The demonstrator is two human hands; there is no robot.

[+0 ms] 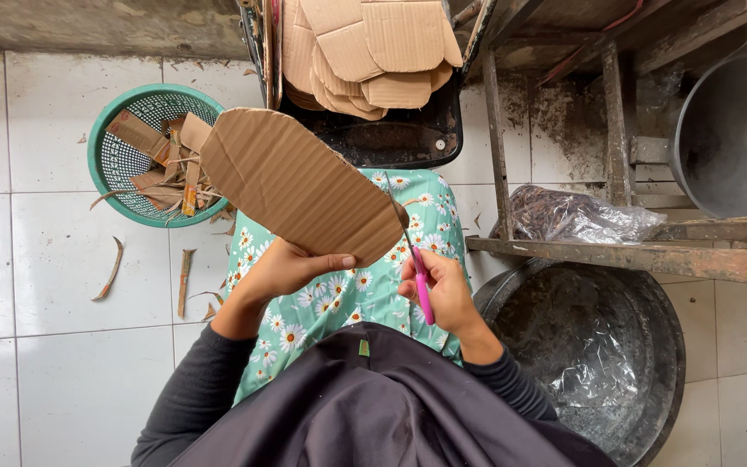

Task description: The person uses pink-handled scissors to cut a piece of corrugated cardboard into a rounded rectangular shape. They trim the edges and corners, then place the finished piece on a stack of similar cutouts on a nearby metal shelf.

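While the left hand [283,270] grips a rounded brown cardboard cutout [300,183], the right hand [443,290] closes around pink-handled scissors [415,259] above white floor tiles [62,285].

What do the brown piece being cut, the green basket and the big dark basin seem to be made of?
Brown piece: corrugated cardboard, matte, with fine parallel ridges; left hand holds it, right hand works pink-handled scissors.
Green basket: likely moulded plastic, with a smooth rim and mesh wall.
Dark basin: probably metal, dull grey with worn sheen.
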